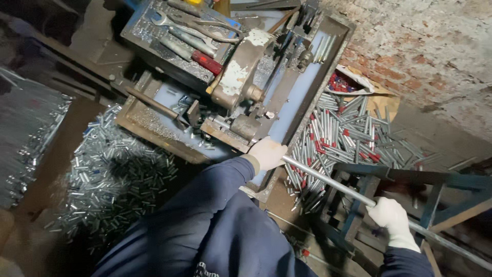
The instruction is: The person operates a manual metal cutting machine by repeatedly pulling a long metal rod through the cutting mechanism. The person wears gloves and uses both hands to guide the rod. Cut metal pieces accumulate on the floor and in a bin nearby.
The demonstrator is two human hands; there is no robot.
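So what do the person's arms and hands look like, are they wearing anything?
Both arms are covered by long, dark navy blue sleeves of a thick sweatshirt-like top. Some small pale markings show low on the front of the top. The left hand and the right hand each wear a whitish work glove, a little grubby, with a snug knitted cuff meeting the sleeve. No watch or rings show.

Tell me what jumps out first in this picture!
A long shiny metal rod runs across the middle, gripped by the left hand and right hand, both in white gloves. It feeds into a grimy grey metal machine. Heaps of short silver tubes lie at left.
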